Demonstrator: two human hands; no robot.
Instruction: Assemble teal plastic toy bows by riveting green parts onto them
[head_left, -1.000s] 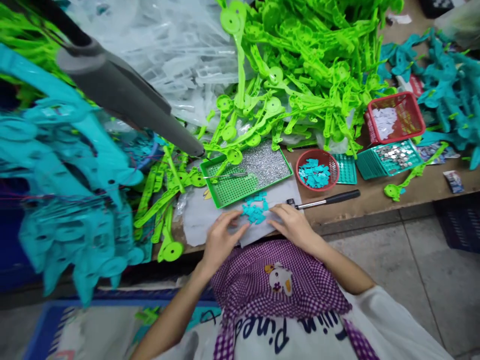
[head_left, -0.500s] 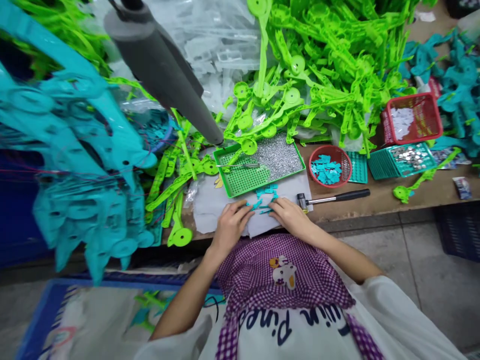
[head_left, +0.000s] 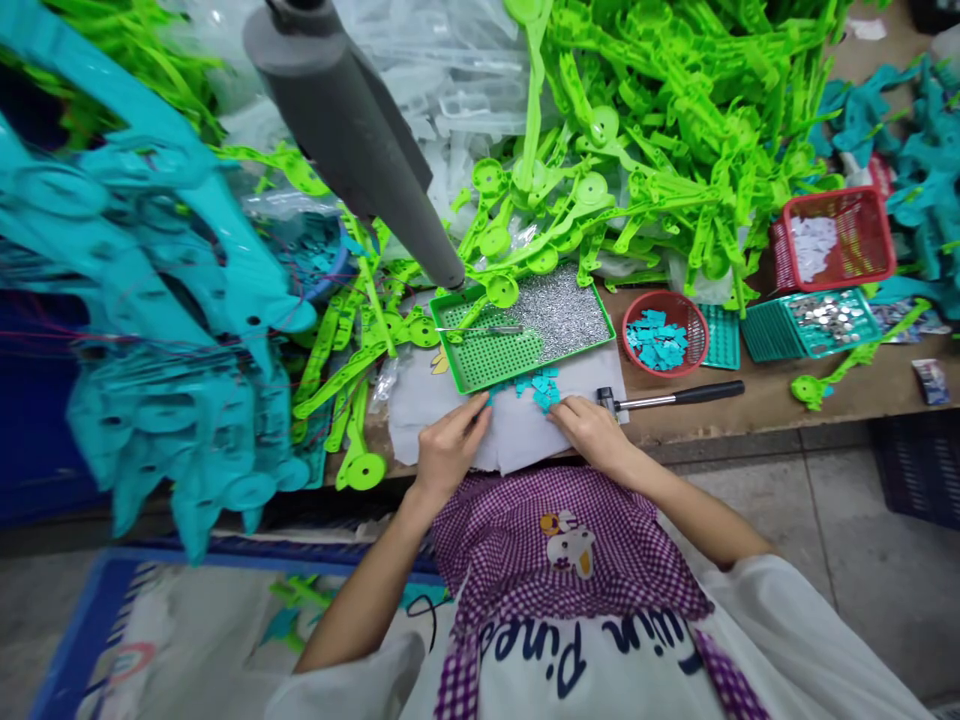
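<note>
Both hands rest over a grey cloth (head_left: pixel 517 440) at the table's front edge. My left hand (head_left: pixel 451 440) has its fingers closed, with a bit of teal at the fingertips near the tray's lower edge. The fingers of my right hand (head_left: pixel 589 430) are pressed together at the edge of several small teal pieces (head_left: pixel 545 385) on the cloth. Just behind them sits a green perforated tray (head_left: pixel 480 365), with many small silvery parts (head_left: pixel 562 315) in its right half and a thin metal tool (head_left: pixel 480 330) lying across its left.
A hammer (head_left: pixel 675 396) lies right of the cloth, below a red basket (head_left: pixel 665 335) of teal pieces. Green plastic parts (head_left: pixel 675 150) are heaped behind. A grey tool (head_left: pixel 360 150) hangs above the tray; teal parts (head_left: pixel 172 300) are stacked left.
The teal pieces between my fingertips have been shifted back toward the tray and lie in a looser group. My left hand has moved slightly left and back, leaving bare cloth between the hands.
</note>
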